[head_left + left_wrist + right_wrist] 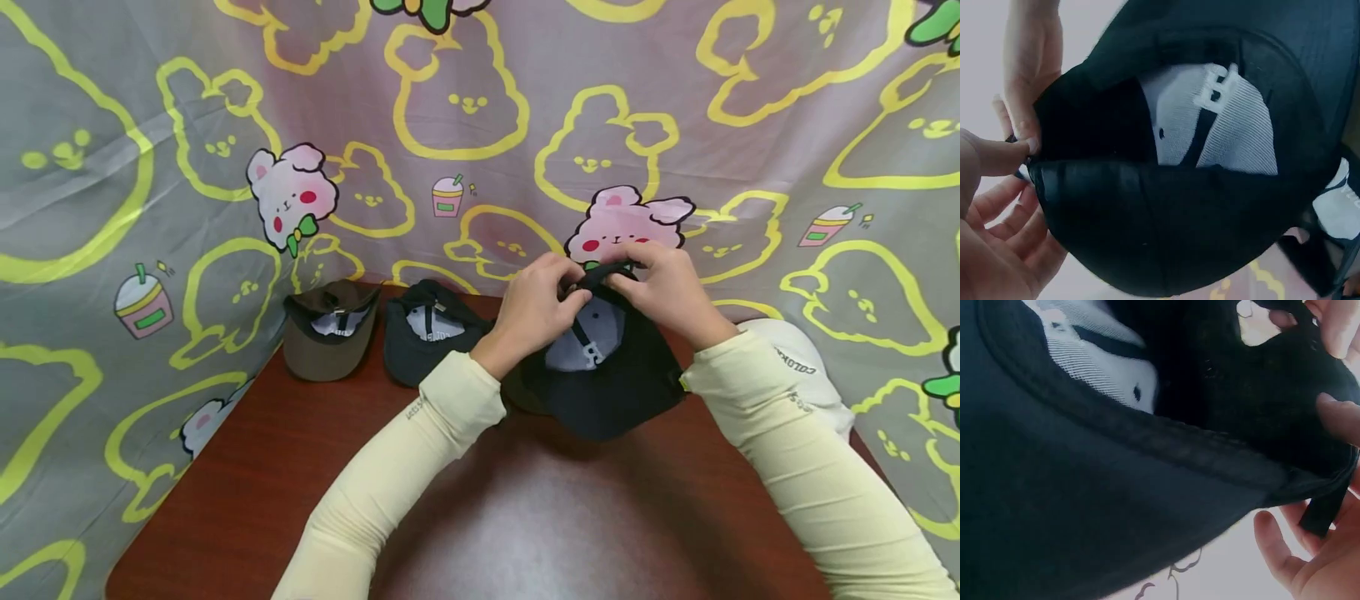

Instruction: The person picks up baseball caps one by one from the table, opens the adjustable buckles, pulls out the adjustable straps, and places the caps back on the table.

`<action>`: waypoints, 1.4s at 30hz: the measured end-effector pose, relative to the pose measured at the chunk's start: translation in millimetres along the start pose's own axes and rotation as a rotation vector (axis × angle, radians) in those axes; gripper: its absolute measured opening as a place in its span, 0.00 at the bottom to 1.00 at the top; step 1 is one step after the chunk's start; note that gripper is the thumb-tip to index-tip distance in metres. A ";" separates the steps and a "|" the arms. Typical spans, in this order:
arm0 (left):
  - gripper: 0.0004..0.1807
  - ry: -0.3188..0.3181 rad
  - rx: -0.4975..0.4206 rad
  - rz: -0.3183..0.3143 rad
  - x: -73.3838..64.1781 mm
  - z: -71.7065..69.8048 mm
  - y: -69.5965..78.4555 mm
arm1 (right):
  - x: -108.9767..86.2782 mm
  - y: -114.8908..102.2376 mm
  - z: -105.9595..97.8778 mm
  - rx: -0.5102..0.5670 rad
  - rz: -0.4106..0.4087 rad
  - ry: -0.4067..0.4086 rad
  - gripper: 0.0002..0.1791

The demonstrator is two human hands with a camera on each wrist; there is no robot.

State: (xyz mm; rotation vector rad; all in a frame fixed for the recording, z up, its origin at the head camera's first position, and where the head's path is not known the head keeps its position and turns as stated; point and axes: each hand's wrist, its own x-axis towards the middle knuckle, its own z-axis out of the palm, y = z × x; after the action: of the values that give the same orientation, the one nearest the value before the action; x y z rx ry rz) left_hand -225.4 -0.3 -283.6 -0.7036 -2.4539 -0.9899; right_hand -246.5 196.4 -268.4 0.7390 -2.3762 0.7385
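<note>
Both hands hold a black cap [607,404] above the table, its inside facing me and its brim pointing down. My left hand [534,307] pinches the back strap on one side. On the other side of the strap, my right hand [667,287] pinches it between thumb and fingers. Grey lining and embroidery backing [1215,90] show inside the crown in the left wrist view. A loose strap end [1322,512] hangs by the right fingers in the right wrist view. The buckle itself is mostly hidden by the fingers.
On the reddish-brown table [202,492], a brown cap [326,350] and a dark cap [405,354] sit at the back left. Another brown cap [525,398] lies partly hidden behind the held one. A white cap [813,387] is at right. Patterned cloth [480,108] walls the back and sides.
</note>
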 end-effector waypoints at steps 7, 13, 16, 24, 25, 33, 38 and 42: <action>0.07 -0.028 -0.198 -0.063 7.3 1.9 -7.2 | -5.2 5.7 6.3 0.121 0.226 -0.058 0.43; 0.08 -0.073 -0.324 -0.140 14.0 4.0 -9.1 | -11.7 7.7 14.8 0.096 0.193 -0.018 0.38; 0.07 -0.061 -0.366 -0.166 16.4 3.9 -9.0 | -11.9 8.0 20.3 0.055 0.022 0.070 0.21; 0.09 0.185 -0.139 -0.107 12.8 7.3 -2.7 | -11.4 6.2 30.0 -0.005 -0.212 0.198 0.11; 0.09 0.210 -0.122 -0.096 12.7 7.7 -2.1 | -11.6 5.3 31.1 -0.021 -0.236 0.204 0.11; 0.09 0.264 -0.078 -0.083 13.8 9.4 -1.6 | -12.1 2.9 34.3 -0.093 -0.348 0.228 0.09; 0.09 0.321 -0.204 -0.180 19.6 2.7 -5.3 | -13.6 6.2 34.5 -0.126 -0.350 0.214 0.08; 0.10 0.273 -0.289 -0.231 21.3 -0.7 -1.6 | -13.0 4.8 35.5 -0.140 -0.321 0.196 0.11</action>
State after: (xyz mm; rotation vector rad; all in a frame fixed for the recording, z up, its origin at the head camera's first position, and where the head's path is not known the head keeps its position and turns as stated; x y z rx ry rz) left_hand -243.1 4.6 -272.7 -0.3443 -2.2090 -1.4462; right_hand -251.9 181.7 -303.1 0.9151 -2.0444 0.4798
